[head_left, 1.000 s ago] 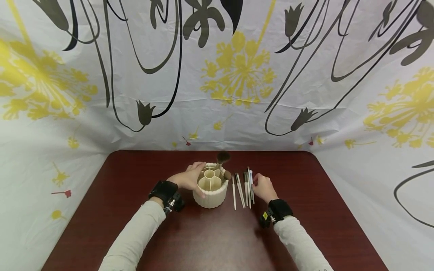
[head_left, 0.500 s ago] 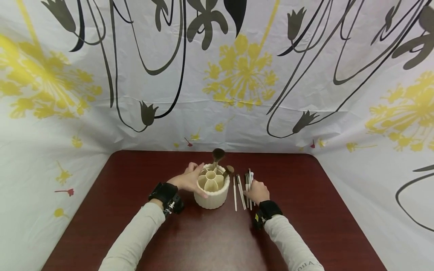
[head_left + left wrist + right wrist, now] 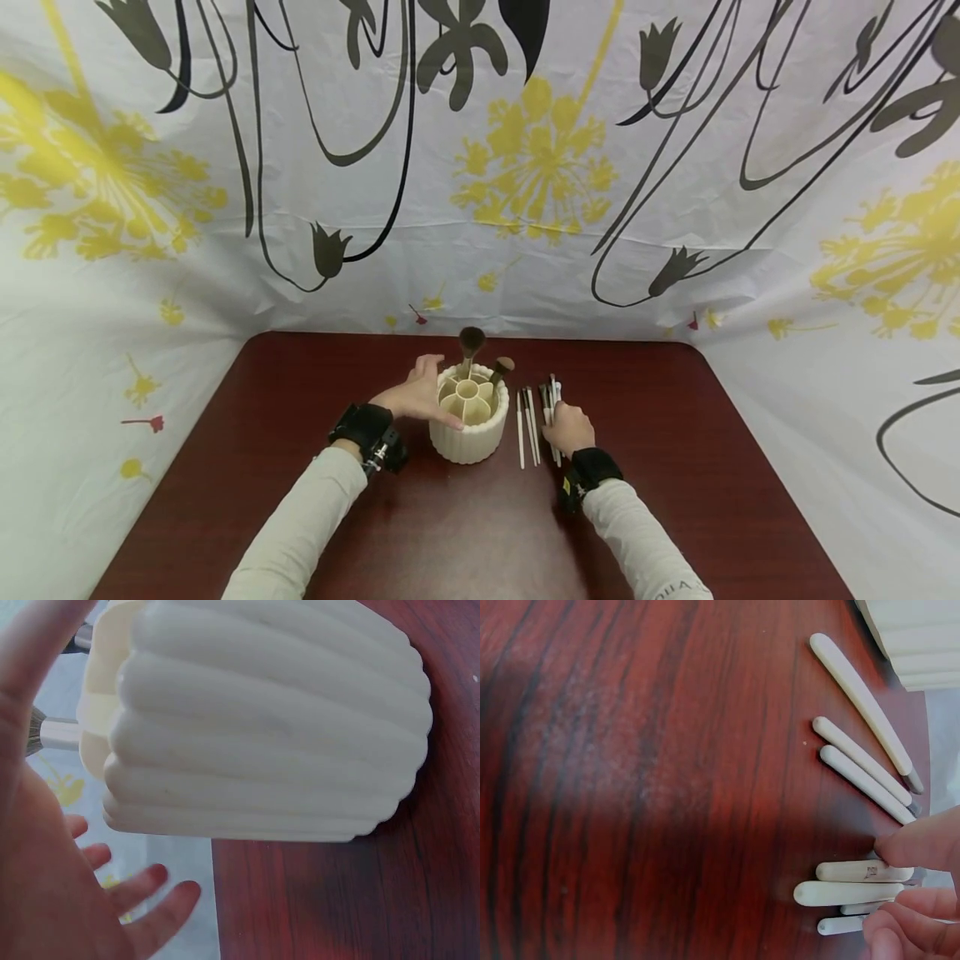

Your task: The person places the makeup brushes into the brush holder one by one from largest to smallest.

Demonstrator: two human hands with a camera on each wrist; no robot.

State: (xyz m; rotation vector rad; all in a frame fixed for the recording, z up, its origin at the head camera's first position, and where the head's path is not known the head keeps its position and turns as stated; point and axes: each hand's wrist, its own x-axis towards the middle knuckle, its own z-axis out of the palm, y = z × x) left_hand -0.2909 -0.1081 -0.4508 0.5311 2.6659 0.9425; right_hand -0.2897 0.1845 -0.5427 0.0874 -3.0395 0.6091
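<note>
A cream ribbed brush holder (image 3: 468, 446) with several compartments stands upright on the table. Out of its back rises a makeup brush with a large dark head (image 3: 472, 340), and a smaller brown-headed makeup brush (image 3: 503, 367) leans at its right. My left hand (image 3: 415, 397) is spread at the holder's left side, thumb near the front rim; in the left wrist view its other fingers are extended, apart from the ribbed wall. Over a cluster of pale-handled makeup brushes (image 3: 847, 892) on the table, my right hand (image 3: 572, 427) curls thumb and fingers around them.
Between the holder and my right hand lie a single makeup brush (image 3: 521, 433) and a pair of brushes (image 3: 532, 429), handles toward me. The dark red wooden table (image 3: 450, 533) ends at a patterned white cloth (image 3: 420, 192) behind.
The holder has turned, its two standing brushes swinging leftward and back. My right hand has moved left onto the brush cluster and gathered it closer. The left hand stays beside the holder.
</note>
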